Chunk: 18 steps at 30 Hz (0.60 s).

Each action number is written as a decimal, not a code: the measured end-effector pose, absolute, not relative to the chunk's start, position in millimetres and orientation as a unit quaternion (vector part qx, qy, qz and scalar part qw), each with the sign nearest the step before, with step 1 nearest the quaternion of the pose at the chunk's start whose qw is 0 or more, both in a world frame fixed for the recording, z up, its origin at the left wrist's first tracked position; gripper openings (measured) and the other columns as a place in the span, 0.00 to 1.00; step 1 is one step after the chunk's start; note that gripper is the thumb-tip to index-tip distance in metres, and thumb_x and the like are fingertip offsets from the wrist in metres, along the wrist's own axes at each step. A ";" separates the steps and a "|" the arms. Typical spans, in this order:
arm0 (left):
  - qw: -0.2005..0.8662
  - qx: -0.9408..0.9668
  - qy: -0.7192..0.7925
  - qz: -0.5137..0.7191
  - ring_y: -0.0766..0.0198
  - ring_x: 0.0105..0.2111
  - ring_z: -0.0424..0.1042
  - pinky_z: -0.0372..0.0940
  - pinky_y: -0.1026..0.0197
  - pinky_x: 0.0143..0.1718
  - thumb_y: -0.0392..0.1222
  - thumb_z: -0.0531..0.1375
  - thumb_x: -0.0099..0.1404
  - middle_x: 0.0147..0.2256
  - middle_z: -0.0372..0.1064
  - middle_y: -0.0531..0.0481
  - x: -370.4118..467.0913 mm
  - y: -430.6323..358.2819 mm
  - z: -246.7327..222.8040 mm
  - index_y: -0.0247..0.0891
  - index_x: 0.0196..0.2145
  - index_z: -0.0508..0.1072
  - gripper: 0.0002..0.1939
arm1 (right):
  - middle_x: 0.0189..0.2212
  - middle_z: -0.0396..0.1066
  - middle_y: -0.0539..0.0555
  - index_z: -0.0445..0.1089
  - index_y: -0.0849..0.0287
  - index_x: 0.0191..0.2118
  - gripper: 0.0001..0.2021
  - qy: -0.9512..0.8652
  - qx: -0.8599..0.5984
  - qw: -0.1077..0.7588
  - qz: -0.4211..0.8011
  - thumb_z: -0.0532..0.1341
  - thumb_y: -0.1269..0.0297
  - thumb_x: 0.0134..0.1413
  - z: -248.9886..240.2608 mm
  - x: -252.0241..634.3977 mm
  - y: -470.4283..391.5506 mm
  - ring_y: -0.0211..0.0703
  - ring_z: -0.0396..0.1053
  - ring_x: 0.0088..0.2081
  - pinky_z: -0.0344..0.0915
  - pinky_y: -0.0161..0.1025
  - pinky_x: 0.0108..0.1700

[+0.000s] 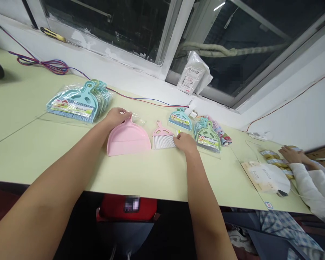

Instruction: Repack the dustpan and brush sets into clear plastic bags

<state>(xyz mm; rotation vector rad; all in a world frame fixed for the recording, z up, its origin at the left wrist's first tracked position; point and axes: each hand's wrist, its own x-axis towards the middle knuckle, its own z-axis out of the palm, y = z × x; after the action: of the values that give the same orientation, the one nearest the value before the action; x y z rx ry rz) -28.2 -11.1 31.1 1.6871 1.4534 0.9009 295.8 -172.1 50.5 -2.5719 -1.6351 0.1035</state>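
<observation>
A pink dustpan (129, 139) lies on the pale green table (151, 177), and my left hand (117, 118) is closed on its handle, with a bit of clear plastic beside it. To its right is a small pink brush (164, 136) with white bristles. My right hand (186, 142) touches the brush's right end, its fingers pressed together near a small yellow-green label. Wrapped blue dustpan sets (73, 103) are stacked at the left. Behind my right hand lies a wrapped blue set (180, 119), and a wrapped green set (208, 137) is to its right.
Coiled cables (54, 66) run along the wall. A screwdriver (52, 34) and a white package (193, 74) are on the window ledge. At the right, another person's hands (291, 155) are over yellow rolls, near a white and beige packet (260, 177).
</observation>
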 end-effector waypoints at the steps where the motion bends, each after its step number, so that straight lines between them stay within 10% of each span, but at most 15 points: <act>1: 0.354 0.660 0.563 0.349 0.58 0.29 0.71 0.64 0.58 0.32 0.59 0.68 0.54 0.32 0.78 0.47 -28.1 -9.9 29.2 0.41 0.35 0.80 0.19 | 0.44 0.78 0.60 0.75 0.56 0.42 0.13 -0.541 -0.839 0.049 0.032 0.58 0.55 0.64 48.2 295.3 -171.0 0.54 0.73 0.49 0.66 0.43 0.46; 18: 0.297 0.503 0.529 0.616 0.62 0.27 0.58 0.58 0.59 0.33 0.50 0.62 0.66 0.22 0.55 0.54 -33.4 -11.5 38.0 0.41 0.25 0.63 0.17 | 0.40 0.76 0.58 0.73 0.59 0.45 0.13 -0.514 -0.817 0.259 -0.037 0.56 0.58 0.66 38.7 295.5 -160.4 0.48 0.71 0.44 0.62 0.38 0.46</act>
<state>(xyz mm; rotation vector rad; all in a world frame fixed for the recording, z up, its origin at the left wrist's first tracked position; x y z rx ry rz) -33.4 -11.5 38.0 1.3357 1.4068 1.6365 295.5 -160.4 38.7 -2.2136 -1.3931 -0.1016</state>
